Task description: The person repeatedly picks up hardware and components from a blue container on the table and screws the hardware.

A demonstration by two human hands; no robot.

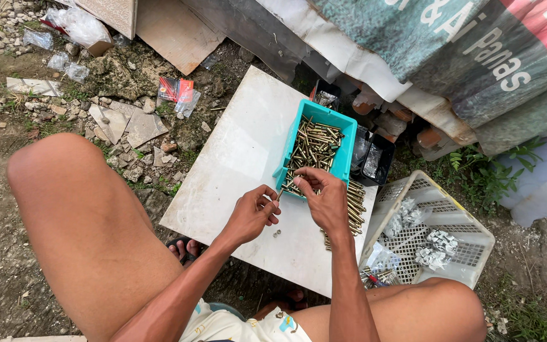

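Both hands meet over the near edge of a teal bin (343, 152) of brass-coloured bolts (314, 147): the left hand (251, 215) has its grip pinched nearly closed on one thin bolt (280, 192), while the right hand (326, 201) closes thumb and fingertips on the same bolt's upper end, though whether a nut sits between those fingers is too small to tell. Just below the left hand, two small nuts (276, 234) lie loose on the white bench (242, 152), a flat board set on the ground. Under and beside the right hand a pile of bolts (352, 206) spreads from the bin toward the bench's right edge. The step in hand appears to be fitting or turning a small part on a single bolt held between both hands, work that seems well short of done given the full bin. The next move would call for a steady two-handed twist with the bolt kept clear of the bin's rim, then a short reach to the pile or the bin. Beyond the bin stand dark containers (375, 158) with clear bags; a white basket (470, 234) holding crumpled silvery packets lies to the right, by the person's right knee. The left knee (64, 183) rises over rubble, scraps and wrappers on the dirt.
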